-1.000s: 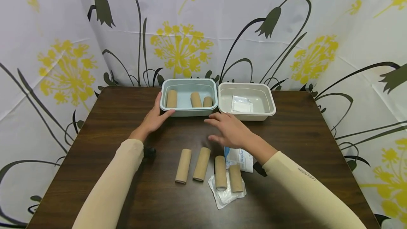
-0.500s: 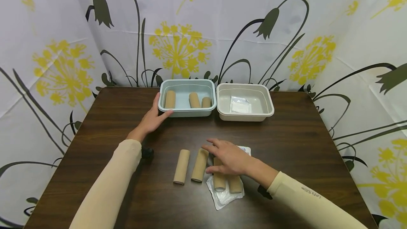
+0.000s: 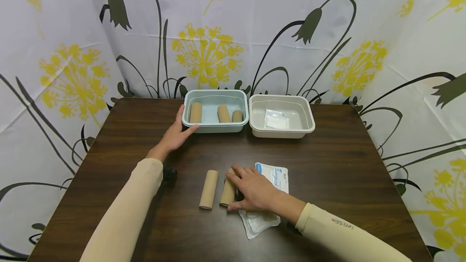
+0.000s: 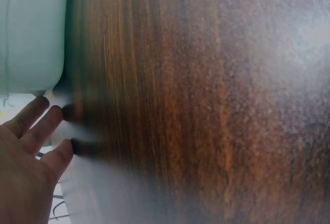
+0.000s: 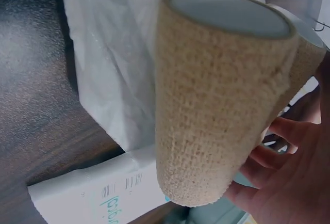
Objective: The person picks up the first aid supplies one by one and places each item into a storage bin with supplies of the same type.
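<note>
My left hand rests spread at the near left corner of the pale blue tray, thumb on its front rim and fingers along its side. Three tan bandage rolls lie in that tray. My right hand is over a tan bandage roll on the table, fingertips at its far end and thumb by its near end, fingers loosely spread. Another roll lies just left. In the right wrist view, a crepe-textured bandage roll with a white core fills the foreground; the head view hides it beneath the hand.
A cream tray holding a flat white packet stands right of the blue one. A packet printed "Surgical" and a crinkled white packet lie around my right hand. The brown table backs onto a flowered curtain.
My right hand has come back from in front of the trays, toward me and slightly left, down to the second roll. The left hand has stayed at the blue tray.
</note>
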`<state>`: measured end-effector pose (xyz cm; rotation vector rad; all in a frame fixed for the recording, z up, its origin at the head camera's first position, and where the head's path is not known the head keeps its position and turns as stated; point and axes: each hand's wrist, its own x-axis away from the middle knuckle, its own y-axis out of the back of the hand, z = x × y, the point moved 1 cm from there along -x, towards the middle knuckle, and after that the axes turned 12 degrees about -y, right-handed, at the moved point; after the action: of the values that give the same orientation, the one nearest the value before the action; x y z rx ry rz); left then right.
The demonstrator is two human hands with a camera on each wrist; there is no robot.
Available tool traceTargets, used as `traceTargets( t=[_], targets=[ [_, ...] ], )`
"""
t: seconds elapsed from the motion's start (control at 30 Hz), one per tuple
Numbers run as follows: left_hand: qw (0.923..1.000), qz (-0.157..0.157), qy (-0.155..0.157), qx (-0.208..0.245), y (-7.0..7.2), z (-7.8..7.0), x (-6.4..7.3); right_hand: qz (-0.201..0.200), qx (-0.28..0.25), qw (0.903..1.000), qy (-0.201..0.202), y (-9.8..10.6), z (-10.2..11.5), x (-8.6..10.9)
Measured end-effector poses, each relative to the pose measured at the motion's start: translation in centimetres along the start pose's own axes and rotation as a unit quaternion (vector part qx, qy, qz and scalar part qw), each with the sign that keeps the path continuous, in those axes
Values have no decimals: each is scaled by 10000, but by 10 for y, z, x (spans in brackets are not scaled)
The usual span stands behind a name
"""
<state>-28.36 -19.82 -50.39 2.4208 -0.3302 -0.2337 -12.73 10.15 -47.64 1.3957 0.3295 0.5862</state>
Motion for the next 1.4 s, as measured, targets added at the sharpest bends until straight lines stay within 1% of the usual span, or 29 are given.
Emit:
traceTargets(
  t=[0.27,0.43,0.6,0.83,0.97,1.17,1.4],
  targets=[
    [10000,12,-46,-8,2,1,0,-187,-141,9997,-45,-6,0,1],
    [10000,5,-70,-47,2,0,0,-319,-131,9992,-183,-13,4,0],
    [10000,0,-78,-30,2,-3,1,-317,-128,9990,-298,-14,7,0],
    [10000,10,-50,-38,1,-1,0,-318,-177,9989,-302,-13,6,3],
    [10000,6,-35,-39,1,-1,0,-350,-281,9985,-325,-9,5,4],
    [9999,0,-91,-54,1,-2,1,-397,-445,9975,-375,1,1,3],
    [9999,-33,-102,-48,0,-3,1,-848,-880,9913,-493,20,-9,-11]
  ],
)
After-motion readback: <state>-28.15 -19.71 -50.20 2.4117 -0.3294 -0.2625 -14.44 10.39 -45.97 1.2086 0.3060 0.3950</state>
